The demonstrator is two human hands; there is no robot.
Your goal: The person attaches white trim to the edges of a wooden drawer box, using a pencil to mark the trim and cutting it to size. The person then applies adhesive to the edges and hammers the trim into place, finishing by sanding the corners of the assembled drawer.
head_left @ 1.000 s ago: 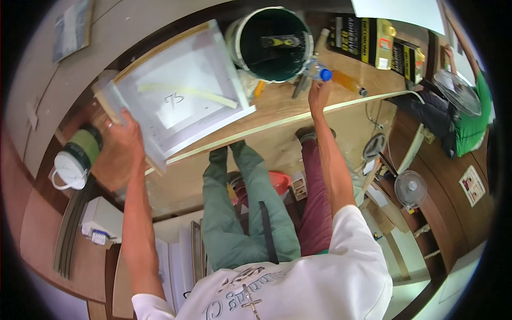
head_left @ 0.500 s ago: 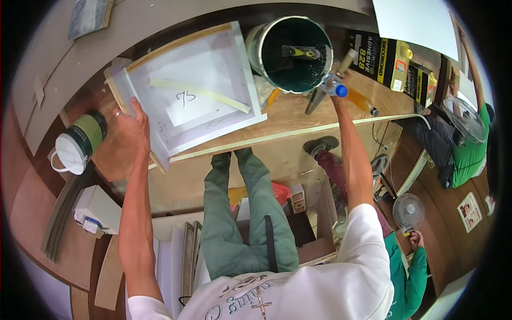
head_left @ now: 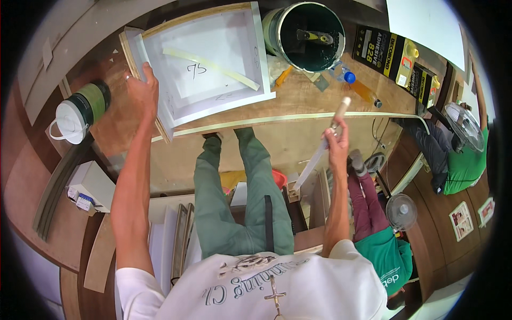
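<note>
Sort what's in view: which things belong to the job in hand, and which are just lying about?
In use:
- white box, left hand gripping
- wooden-handled tool, in right hand

Apparently lying about:
- blue-capped bottle
- orange bottle
- pail

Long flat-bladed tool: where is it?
Head view, right of centre: the long flat-bladed tool is in the right hand, its handle end just below the blue-capped bottle in the picture.

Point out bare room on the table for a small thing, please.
Bare wood lies between the green tub and the left hand, between the orange bottle and the black can, and along the front edge, right of the box. Crowded: beside the bucket, near the clear bottle.
</note>
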